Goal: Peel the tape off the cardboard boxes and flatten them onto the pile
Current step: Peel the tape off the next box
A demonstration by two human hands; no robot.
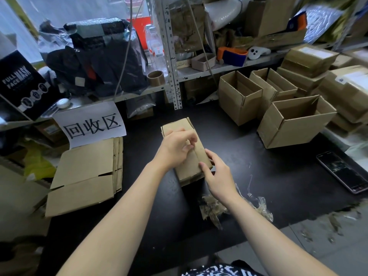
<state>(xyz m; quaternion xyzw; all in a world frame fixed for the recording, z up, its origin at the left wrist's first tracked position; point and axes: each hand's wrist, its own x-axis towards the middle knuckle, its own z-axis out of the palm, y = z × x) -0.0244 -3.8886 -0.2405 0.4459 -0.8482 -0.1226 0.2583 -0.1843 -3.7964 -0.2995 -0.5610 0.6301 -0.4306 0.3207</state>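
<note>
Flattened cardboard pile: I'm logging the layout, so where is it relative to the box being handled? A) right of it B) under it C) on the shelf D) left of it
D: the flattened cardboard pile lies on the table, left of the box.

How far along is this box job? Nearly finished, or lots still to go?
Partly done. A pile of flattened boxes lies on the left, and peeled tape scraps lie nearby. In hand: the left hand and right hand hold a small box, left fingers curled at its seam. Left to do: three open boxes on the right, and more stacked boxes behind them.
</note>
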